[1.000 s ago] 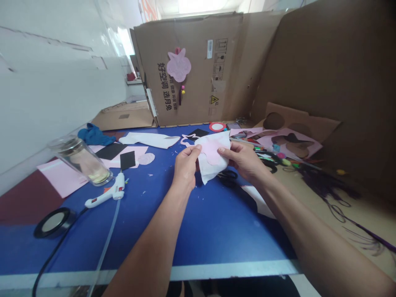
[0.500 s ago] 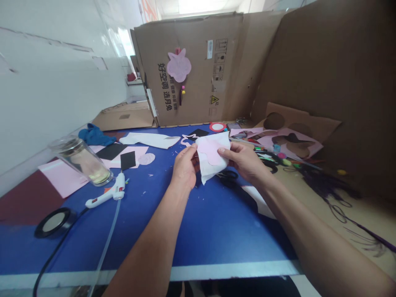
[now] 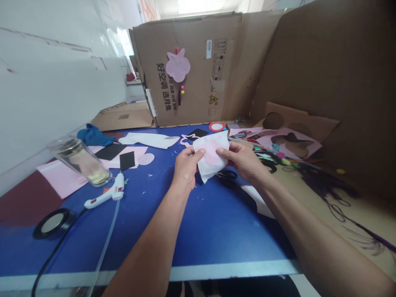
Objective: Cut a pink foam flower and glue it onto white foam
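Observation:
Both my hands hold a piece of white cloth [image 3: 206,172] up above the blue table, with a pink cutout [image 3: 212,154] lying on its face. My left hand [image 3: 186,168] pinches the left side, its thumb pressed onto the front near the cutout's edge. On the other side, my right hand [image 3: 243,159] grips the right edge, thumb on the cutout and fingers behind, out of sight. Black scissors [image 3: 228,175] lie on the table just below the cloth. A pink paper outline [image 3: 185,142] rests behind my left hand.
At left stand a glass jar [image 3: 88,165] and a white glue gun [image 3: 107,195] with its cord, beside a black tape roll [image 3: 53,222]. Cardboard panels [image 3: 229,82] rise at the back and right. Pink paper offcuts [image 3: 297,138] and a purple tassel [image 3: 324,181] lie at right.
My left thumb has moved right, from the cloth's edge onto its front beside the cutout. My right hand keeps about the same hold.

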`<act>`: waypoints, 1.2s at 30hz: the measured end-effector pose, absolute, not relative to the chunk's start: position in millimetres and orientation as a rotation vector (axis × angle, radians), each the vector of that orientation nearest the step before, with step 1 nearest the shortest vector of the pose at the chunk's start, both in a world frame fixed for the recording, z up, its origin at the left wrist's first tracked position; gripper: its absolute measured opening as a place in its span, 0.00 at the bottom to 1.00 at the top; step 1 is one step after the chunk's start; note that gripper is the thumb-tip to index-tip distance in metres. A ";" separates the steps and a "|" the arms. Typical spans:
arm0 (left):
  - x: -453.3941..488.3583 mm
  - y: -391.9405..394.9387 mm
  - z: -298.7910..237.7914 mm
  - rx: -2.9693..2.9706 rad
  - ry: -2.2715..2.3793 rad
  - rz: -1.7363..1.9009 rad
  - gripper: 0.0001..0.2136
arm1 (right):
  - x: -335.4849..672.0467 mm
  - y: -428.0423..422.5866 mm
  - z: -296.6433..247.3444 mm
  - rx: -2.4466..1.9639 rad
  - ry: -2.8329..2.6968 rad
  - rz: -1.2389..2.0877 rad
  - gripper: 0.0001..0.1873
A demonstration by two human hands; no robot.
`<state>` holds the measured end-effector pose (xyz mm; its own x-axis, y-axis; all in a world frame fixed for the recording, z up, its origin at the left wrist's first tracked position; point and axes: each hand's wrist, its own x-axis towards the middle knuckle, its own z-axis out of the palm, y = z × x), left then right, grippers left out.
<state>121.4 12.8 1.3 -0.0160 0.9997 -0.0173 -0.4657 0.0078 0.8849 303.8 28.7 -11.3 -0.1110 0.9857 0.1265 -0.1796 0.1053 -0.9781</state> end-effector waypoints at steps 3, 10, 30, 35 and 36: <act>122.5 12.9 0.4 0.829 0.876 1.423 0.14 | 304.1 29.1 -12.1 -0.938 -1.228 1.279 0.21; 123.8 9.0 1.4 0.765 0.665 1.235 0.19 | 302.1 25.2 -8.0 -0.902 -1.226 1.330 0.20; 114.8 20.7 0.3 0.678 0.791 1.457 0.17 | 314.3 23.3 4.6 -1.408 -1.787 0.652 0.19; 109.7 26.1 2.6 0.611 0.808 1.531 0.18 | 323.8 17.1 2.8 -1.594 -2.083 0.414 0.06; 109.2 26.8 3.3 0.597 0.806 1.556 0.20 | 325.1 15.7 2.2 -1.620 -2.150 0.400 0.08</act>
